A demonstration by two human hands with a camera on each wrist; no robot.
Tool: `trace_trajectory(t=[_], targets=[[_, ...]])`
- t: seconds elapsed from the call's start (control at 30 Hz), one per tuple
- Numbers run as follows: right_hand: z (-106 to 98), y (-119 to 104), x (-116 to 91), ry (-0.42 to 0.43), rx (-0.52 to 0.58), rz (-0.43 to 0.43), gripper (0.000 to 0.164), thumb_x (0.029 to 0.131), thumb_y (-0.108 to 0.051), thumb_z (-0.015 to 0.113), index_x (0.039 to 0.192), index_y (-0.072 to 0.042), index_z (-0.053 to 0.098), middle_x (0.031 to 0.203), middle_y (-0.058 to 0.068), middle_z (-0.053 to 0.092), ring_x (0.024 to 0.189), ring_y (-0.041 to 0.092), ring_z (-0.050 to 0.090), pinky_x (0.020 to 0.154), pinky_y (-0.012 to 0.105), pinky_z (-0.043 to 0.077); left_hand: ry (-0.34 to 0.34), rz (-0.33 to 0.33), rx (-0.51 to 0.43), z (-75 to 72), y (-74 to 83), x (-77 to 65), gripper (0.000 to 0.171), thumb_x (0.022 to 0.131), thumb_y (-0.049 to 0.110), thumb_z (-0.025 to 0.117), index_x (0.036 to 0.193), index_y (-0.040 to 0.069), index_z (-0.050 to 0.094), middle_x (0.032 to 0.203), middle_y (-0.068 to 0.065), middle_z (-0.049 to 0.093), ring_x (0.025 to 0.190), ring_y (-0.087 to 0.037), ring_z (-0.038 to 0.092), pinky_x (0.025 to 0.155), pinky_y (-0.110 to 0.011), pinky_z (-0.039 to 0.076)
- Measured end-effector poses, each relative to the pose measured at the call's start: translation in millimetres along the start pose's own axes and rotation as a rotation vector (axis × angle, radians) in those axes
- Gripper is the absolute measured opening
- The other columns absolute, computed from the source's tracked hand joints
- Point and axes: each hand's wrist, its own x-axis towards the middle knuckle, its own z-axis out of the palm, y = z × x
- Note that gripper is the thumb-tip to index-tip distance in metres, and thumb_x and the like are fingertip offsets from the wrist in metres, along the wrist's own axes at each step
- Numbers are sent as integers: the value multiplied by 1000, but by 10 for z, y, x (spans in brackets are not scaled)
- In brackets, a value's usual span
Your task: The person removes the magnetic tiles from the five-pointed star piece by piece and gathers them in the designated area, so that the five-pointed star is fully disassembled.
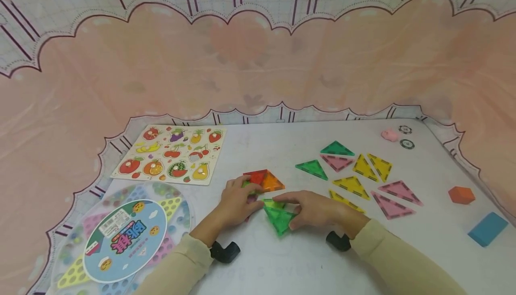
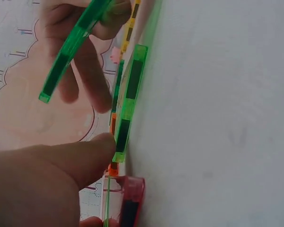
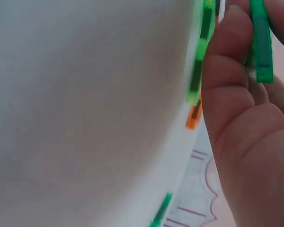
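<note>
My right hand (image 1: 312, 206) pinches a green triangular magnetic tile (image 1: 279, 222) between thumb and fingers. In the right wrist view that tile (image 3: 262, 52) stands tilted above the table. Just beyond it lies a light green tile (image 1: 273, 203), flat. The thumb of my left hand (image 1: 237, 202) touches a light green tile's edge (image 2: 123, 135) in the left wrist view. Its fingers rest over a cluster with a red tile (image 1: 257, 177) and an orange tile (image 1: 273, 182). A pinkish tile (image 2: 133, 198) beside the left thumb is largely hidden from the head view.
Loose triangles lie to the right: green (image 1: 313, 168), yellow (image 1: 351, 186) and pink (image 1: 399, 192). Further right are an orange block (image 1: 461, 195) and a blue block (image 1: 488, 228). A fruit puzzle board (image 1: 187, 145) and a round board game (image 1: 125, 241) occupy the left.
</note>
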Motion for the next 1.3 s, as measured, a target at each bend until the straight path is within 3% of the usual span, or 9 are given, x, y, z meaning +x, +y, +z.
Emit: trace_trajectory(t=[0.17, 0.33, 0.47, 0.63, 0.77, 0.93, 1.1, 1.3], targets=[[-101, 65, -87, 90, 23, 7, 53, 76, -22, 69, 125, -33, 50, 129, -8, 43, 100, 18, 52, 83, 39, 42, 8, -8, 3, -18, -14, 21, 50, 82, 40, 61, 127, 22, 50, 135, -8, 35, 113, -29, 30, 91, -43, 28], [-265, 156, -187, 200, -4, 21, 36, 80, -22, 66, 114, -31, 56, 118, -8, 51, 97, 17, 51, 79, 34, 44, -38, -23, 1, -62, -53, 61, 51, 81, 40, 62, 127, 20, 51, 137, -5, 33, 111, -26, 31, 89, -37, 31], [-383, 244, -243, 264, -65, 30, 32, 80, -25, 67, 111, -27, 60, 114, -5, 53, 95, 16, 51, 74, 31, 44, -66, -55, -30, -85, -85, 82, 51, 81, 41, 62, 128, 22, 51, 139, -1, 31, 111, -23, 31, 87, -35, 34], [-454, 317, -227, 291, -137, 44, 34, 80, -26, 67, 113, -22, 60, 113, -2, 54, 93, 17, 50, 74, 31, 44, -74, -72, -35, -95, -100, 95, 54, 81, 42, 62, 129, 22, 49, 139, 0, 30, 111, -22, 31, 87, -35, 34], [-448, 345, -188, 323, -171, 82, 36, 81, -25, 66, 116, -22, 58, 116, 0, 53, 97, 19, 49, 83, 38, 42, -79, -78, -37, -90, -99, 94, 55, 81, 42, 62, 130, 22, 48, 140, 1, 30, 111, -22, 31, 87, -34, 34], [-441, 387, -106, 362, -165, 134, 38, 81, -28, 66, 118, -25, 57, 123, 3, 49, 107, 22, 44, 90, 46, 36, -80, -79, -40, -95, -84, 87, 55, 81, 42, 62, 130, 22, 48, 140, 1, 30, 111, -22, 31, 86, -34, 35], [-434, 367, -8, 369, -162, 185, 39, 80, -31, 66, 117, -27, 56, 121, 2, 51, 101, 21, 46, 88, 44, 38, -77, -71, -47, -95, -78, 89, 56, 81, 41, 62, 130, 21, 48, 139, 0, 30, 111, -23, 31, 88, -35, 34], [-412, 315, -4, 382, -230, 160, 41, 82, -29, 65, 121, -20, 54, 122, 3, 51, 105, 21, 46, 90, 44, 37, -77, -66, -44, -66, -79, 98, 56, 80, 42, 62, 130, 21, 48, 140, 0, 30, 112, -23, 31, 88, -35, 34]])
